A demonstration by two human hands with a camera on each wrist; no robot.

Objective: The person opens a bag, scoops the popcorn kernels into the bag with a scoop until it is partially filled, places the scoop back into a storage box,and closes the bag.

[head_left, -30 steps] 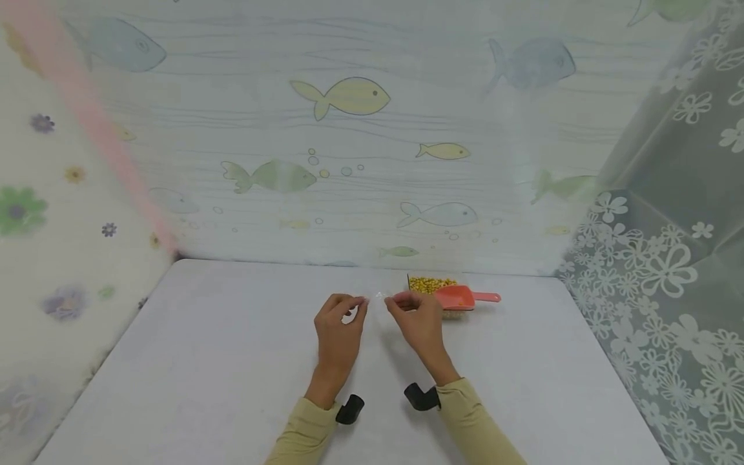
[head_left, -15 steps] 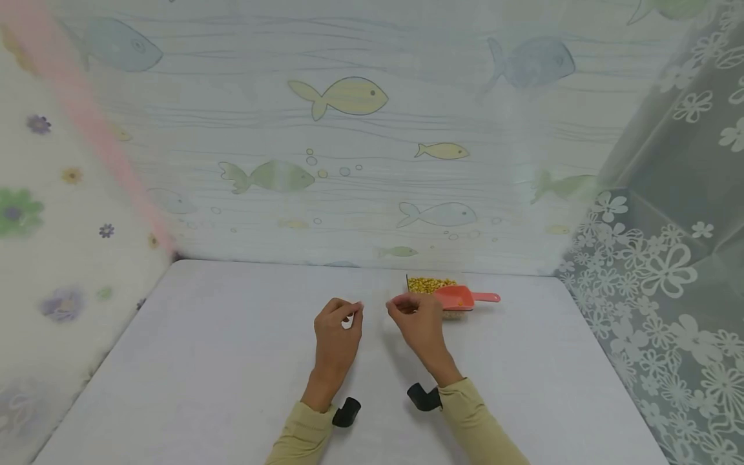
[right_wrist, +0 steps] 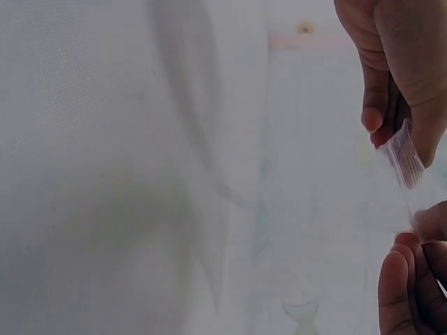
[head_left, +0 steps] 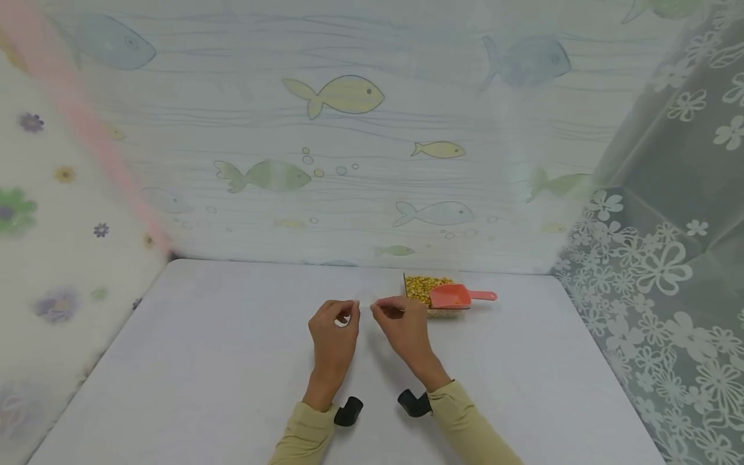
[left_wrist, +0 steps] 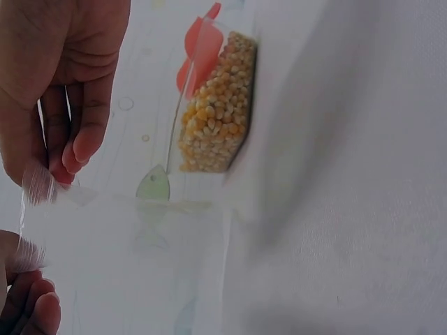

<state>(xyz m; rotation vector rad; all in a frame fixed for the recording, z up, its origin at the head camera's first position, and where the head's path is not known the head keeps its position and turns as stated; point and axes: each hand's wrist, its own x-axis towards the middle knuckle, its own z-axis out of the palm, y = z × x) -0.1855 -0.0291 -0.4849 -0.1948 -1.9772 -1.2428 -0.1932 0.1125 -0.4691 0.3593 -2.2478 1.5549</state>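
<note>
Both hands hover just above the white table (head_left: pixel 232 361), with a small clear plastic bag (head_left: pixel 363 306) stretched between them. My left hand (head_left: pixel 344 315) pinches the bag's left edge between thumb and fingertips. At the other edge my right hand (head_left: pixel 383 309) pinches it the same way. In the left wrist view the bag (left_wrist: pixel 126 258) hangs as a thin clear film between the right hand (left_wrist: pixel 70 84) above and the left hand (left_wrist: pixel 24 300) below. The right wrist view shows only a crinkled bag edge (right_wrist: pixel 404 157) between the fingertips.
A clear tub of yellow corn kernels (head_left: pixel 427 285) stands on the table just behind my right hand, and a pink scoop (head_left: pixel 456 296) lies across it with its handle to the right. Fish-patterned sheeting forms the back wall, and a flowered curtain (head_left: pixel 657 271) hangs on the right.
Both hands have drifted slightly left and lower while keeping their pinch on the bag. The right hand now sits a little farther from the corn tub.
</note>
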